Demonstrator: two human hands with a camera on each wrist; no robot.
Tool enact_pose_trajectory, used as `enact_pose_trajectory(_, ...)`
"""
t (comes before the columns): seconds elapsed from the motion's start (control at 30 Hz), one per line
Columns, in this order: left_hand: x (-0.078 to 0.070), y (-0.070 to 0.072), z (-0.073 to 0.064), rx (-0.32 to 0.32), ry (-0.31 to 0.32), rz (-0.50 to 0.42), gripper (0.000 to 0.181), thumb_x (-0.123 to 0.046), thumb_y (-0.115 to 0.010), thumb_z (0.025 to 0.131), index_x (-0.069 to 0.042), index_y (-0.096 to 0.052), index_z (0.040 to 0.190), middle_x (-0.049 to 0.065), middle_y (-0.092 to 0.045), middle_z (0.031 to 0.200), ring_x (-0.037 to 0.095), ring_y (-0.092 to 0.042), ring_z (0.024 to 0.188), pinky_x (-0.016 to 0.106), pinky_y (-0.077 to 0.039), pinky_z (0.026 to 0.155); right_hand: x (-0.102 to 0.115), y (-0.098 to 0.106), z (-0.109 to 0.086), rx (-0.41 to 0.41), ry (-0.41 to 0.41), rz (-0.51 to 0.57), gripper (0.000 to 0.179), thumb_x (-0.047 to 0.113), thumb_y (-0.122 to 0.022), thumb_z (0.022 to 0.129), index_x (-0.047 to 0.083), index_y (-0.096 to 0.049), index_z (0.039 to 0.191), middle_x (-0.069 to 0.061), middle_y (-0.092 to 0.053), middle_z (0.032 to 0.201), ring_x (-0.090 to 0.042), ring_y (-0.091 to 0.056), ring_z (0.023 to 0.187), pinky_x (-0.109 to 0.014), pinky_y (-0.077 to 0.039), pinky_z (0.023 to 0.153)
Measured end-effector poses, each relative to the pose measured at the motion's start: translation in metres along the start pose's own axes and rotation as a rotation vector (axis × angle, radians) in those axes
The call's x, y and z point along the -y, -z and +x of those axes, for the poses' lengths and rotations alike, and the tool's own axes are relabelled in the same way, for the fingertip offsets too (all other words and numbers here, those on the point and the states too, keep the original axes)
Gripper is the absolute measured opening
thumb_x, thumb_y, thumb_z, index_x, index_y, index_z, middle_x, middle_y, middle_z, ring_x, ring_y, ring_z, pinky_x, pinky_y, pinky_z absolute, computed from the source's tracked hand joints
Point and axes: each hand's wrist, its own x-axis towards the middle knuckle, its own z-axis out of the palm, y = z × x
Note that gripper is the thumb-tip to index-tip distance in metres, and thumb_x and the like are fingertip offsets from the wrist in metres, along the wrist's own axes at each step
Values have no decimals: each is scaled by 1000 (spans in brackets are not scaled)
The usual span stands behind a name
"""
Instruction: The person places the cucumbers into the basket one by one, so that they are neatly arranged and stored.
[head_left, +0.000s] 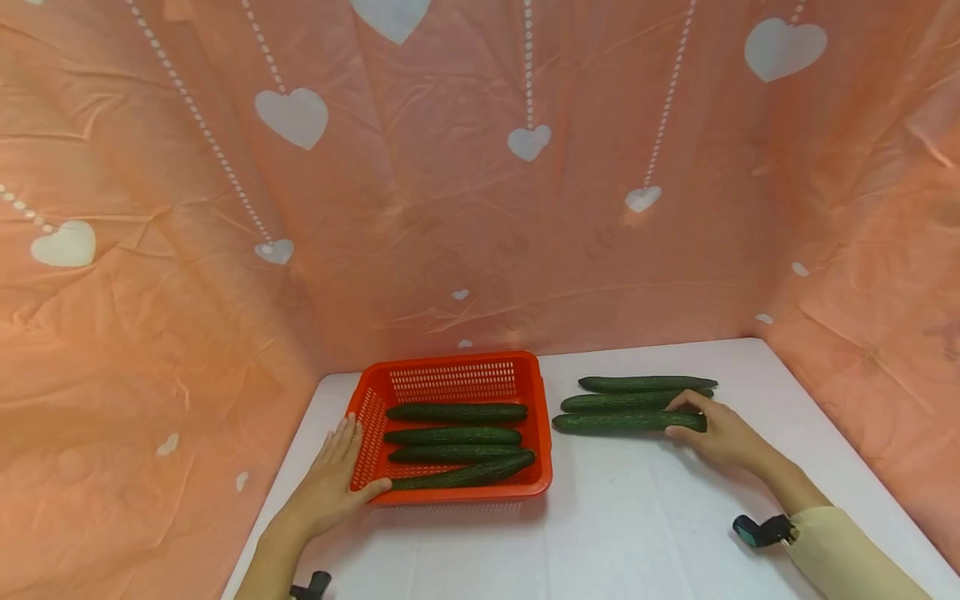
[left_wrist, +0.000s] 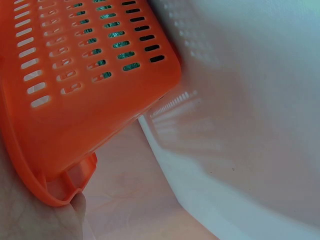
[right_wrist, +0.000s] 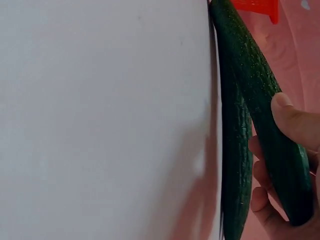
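Red basket [head_left: 544,450]: on white table [head_left: 615,525]; contains four cucumbers [head_left: 457,412].
Left hand [head_left: 330,485]: wide, thumb apart from straight fingers; rests on basket's left rim and near-left corner.
Right hand [head_left: 718,433]: right of basket; thumb and fingers grip nearest cucumber [head_left: 611,423] toward its right end.
Two other cucumbers [head_left: 637,383]: right of basket, beyond the gripped one.

Downward head view, wrist close-ups, basket [left_wrist: 95,117] shared

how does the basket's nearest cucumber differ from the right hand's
In the head view, the first cucumber slants; the held cucumber runs nearly straight across. The first lies in the red basket; the second is outside, gripped by the right hand. Both are dark green.
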Motion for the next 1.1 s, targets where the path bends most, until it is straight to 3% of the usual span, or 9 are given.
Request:
enact_pose_trajectory(0.23,-1,0,-1,-3,-7,-3,111,-62,-68,98,11,-19,166,28,-4,177,47,-4,164,14,19,120,6,12,-3,-120,41,-22,33,24,-85,94,15,-68,121,-18,-72,123,-48,-66,115,-64,-54,92)
enact_pose_trajectory(0.33,-1,1,-1,-2,-7,-7,111,-62,-68,98,11,-18,166,28,-4,177,46,-3,164,13,20,119,10,16,-2,-190,79,-34,35,18,-88,91,15,-70,120,-15,-73,120,-37,-67,112,-42,-55,92)
enact_pose_trajectory(0.43,-2,2,-2,7,5,-16,112,-61,-69,98,10,-17,167,27,-3,178,46,-2,165,17,19,122,15,19,0,-240,115,-18,36,13,-90,88,16,-71,119,-10,-73,117,-13,-64,109,-16,-48,89)
enact_pose_trajectory(0.53,-2,3,-1,14,13,-14,112,-62,-68,98,9,-17,167,26,-2,178,46,-2,164,31,13,131,20,21,3,-278,164,25,39,7,-90,86,16,-72,119,-7,-73,115,8,-57,107,-3,-40,90)
enact_pose_trajectory(0.6,-3,4,-1,16,15,-14,112,-62,-68,98,9,-17,167,26,-2,178,46,-2,164,41,7,134,24,22,6,-291,194,45,40,5,-90,86,15,-72,120,-4,-73,115,15,-54,108,-2,-40,91)
enact_pose_trajectory(0.7,-3,5,-1,13,10,-14,112,-62,-68,98,9,-17,167,26,-3,178,47,-3,164,41,7,134,33,21,11,-298,215,65,39,4,-89,86,15,-72,120,-1,-71,115,12,-56,106,-4,-43,89)
enact_pose_trajectory(0.83,-3,4,-1,9,7,-17,112,-62,-68,98,10,-17,167,27,-3,178,48,-4,164,28,14,129,49,15,19,-273,211,85,35,7,-88,89,14,-71,119,-1,-71,114,4,-60,101,-8,-47,84)
enact_pose_trajectory(1.1,-4,5,-1,12,17,-12,112,-63,-69,97,10,-18,167,27,-4,177,47,-3,164,52,0,134,83,-8,37,-214,206,93,34,15,-88,91,17,-73,122,-1,-73,117,-18,-69,106,-24,-55,88)
